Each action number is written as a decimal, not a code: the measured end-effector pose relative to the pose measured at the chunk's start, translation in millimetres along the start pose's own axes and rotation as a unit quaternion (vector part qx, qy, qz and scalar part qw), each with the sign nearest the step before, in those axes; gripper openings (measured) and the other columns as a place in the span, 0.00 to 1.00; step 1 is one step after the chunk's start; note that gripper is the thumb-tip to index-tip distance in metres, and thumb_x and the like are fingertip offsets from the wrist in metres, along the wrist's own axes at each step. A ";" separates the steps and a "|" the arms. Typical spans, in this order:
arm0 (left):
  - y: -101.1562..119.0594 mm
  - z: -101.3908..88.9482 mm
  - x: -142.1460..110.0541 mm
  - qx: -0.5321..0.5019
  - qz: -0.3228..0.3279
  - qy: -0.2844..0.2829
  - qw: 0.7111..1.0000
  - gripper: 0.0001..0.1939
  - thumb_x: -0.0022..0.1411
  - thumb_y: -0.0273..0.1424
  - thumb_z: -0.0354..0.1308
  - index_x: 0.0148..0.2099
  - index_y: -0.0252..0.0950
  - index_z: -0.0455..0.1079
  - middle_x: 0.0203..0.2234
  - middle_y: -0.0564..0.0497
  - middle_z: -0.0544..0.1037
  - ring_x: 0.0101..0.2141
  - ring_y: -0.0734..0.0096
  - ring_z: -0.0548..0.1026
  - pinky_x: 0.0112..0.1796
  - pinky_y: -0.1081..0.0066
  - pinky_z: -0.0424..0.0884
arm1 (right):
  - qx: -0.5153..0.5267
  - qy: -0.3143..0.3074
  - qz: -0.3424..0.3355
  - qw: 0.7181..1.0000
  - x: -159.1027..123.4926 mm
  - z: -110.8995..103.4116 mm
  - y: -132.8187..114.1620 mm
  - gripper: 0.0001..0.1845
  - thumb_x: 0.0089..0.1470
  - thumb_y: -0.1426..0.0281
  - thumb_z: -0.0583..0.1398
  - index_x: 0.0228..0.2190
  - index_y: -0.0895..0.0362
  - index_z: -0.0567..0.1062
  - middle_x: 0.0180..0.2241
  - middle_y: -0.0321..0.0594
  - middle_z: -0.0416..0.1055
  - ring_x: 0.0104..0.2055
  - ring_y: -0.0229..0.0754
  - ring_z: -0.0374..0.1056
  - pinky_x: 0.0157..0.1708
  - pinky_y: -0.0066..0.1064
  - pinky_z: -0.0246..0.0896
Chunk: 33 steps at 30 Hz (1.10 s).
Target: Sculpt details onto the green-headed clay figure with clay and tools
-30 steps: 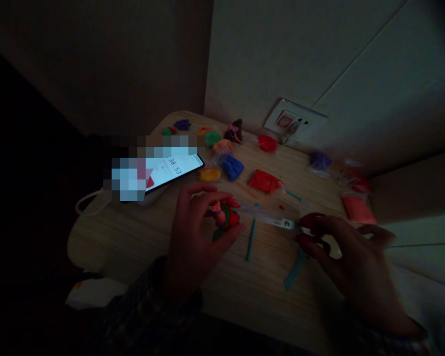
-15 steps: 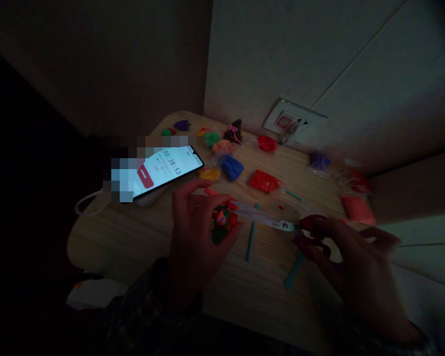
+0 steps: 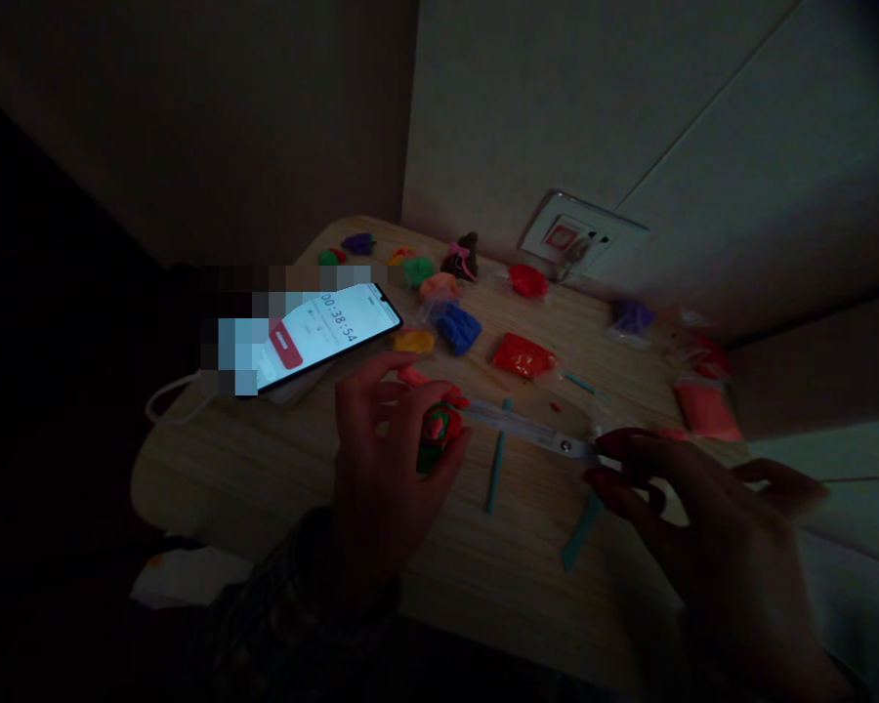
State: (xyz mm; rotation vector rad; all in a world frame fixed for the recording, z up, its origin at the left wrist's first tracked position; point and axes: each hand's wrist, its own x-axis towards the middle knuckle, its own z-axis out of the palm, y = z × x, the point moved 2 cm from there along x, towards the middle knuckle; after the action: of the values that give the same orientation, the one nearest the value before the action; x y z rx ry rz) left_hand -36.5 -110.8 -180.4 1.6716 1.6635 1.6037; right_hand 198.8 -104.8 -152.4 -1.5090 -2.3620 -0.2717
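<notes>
Between thumb and fingers, my left hand (image 3: 388, 459) grips a small red and green clay figure (image 3: 439, 430) above the table. My fingers cover part of the figure. My right hand (image 3: 710, 508) is closed on the handles of a pair of scissors (image 3: 534, 430), whose blades point left. The blade tips reach the red part at the figure's top; whether they touch it I cannot tell. Under the scissors lies a thin blue stick (image 3: 496, 474), and below my right hand a flat blue clay tool (image 3: 580, 537).
Bags of red (image 3: 523, 355), blue (image 3: 458, 327) and coral clay (image 3: 707, 408) lie on the wooden table (image 3: 264, 498). A lit phone (image 3: 329, 332) rests at the left with a white cable. A brown clay figure (image 3: 461, 259) stands near the wall socket (image 3: 582, 234).
My left hand has turned the clay figure slightly. The scissors remain almost in place, while my right hand's outer fingers have spread a little to the right.
</notes>
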 end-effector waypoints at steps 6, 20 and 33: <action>-0.3 0.1 0.0 -0.027 -0.009 -0.002 1.000 0.16 0.56 0.28 0.65 0.46 0.47 0.72 0.52 0.49 0.64 0.44 0.59 0.71 0.39 0.59 0.73 | -0.001 -0.007 -0.001 1.000 -0.9 0.0 0.9 0.22 0.64 0.52 0.48 0.39 0.54 0.73 0.34 0.40 0.80 0.29 0.45 0.75 0.39 0.42 0.49; 1.4 0.0 1.3 -0.011 -0.019 -0.028 0.999 0.13 0.56 0.29 0.64 0.44 0.46 0.71 0.52 0.48 0.65 0.44 0.56 0.72 0.37 0.59 0.75 | 0.004 -0.013 -0.006 1.000 -1.6 2.1 -0.6 0.21 0.64 0.53 0.48 0.39 0.54 0.72 0.36 0.41 0.80 0.30 0.46 0.75 0.39 0.42 0.49; 2.0 0.8 1.3 0.051 0.023 -0.034 0.998 0.16 0.57 0.27 0.62 0.47 0.47 0.67 0.52 0.47 0.64 0.44 0.57 0.73 0.34 0.59 0.76 | -0.003 -0.006 0.010 1.000 -1.7 0.7 -2.0 0.21 0.64 0.52 0.49 0.38 0.53 0.73 0.33 0.39 0.79 0.27 0.43 0.73 0.38 0.41 0.50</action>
State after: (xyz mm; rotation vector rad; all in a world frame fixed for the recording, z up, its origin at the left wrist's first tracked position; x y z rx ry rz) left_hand -35.2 -109.9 -178.4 1.8042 1.7114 1.4881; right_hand 197.6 -106.8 -153.7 -1.5411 -2.3548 -0.2656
